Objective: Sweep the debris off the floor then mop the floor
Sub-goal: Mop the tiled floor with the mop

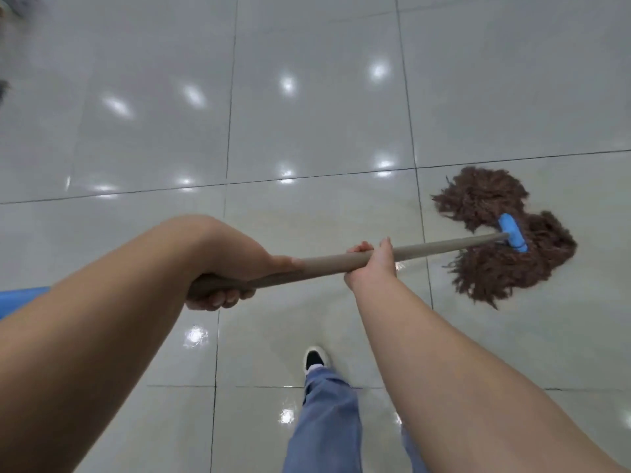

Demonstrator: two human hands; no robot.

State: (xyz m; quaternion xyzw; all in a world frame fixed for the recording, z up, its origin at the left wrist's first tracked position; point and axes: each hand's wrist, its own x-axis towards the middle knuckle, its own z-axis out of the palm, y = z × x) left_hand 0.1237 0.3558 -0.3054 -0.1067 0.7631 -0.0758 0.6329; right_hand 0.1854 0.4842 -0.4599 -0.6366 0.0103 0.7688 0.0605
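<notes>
**Hands steer brown string mop across glossy tiled floor**

Both hands clamp the long beige round mop handle (426, 249), spaced apart along it. The left hand (235, 268) grips the near end with its fingers wrapped under the shaft, a hold that looks suited to driving and pivoting the tool. The right hand (370, 264) sits farther down the handle, fingers and thumb curled round it, apparently to guide the head and press it to the ground. Beyond the right hand, the handle runs into a blue plastic clamp (512, 232), from which the dark brown shaggy string mop head (495, 233) fans out flat on the pale grey glazed floor tiles (307, 114), splayed to either side of the clamp so that the strands cover a wide path.

Below the hands, a leg in blue trousers (327, 421) ends in a black shoe with a white edge (314, 360), planted behind the handle, which keeps the foot clear of the stroke. Near the left forearm, a blue object (20, 297) shows partly at the frame's edge; what it is cannot be told. Ceiling lights glint off the tiles, and a faint sheen around the shoe suggests wet floor. No debris is visible on the tiles in view, so the sweeping stage appears finished and mopping is the step in hand. No brand, label or legible writing appears on the mop, clothing or floor.
</notes>
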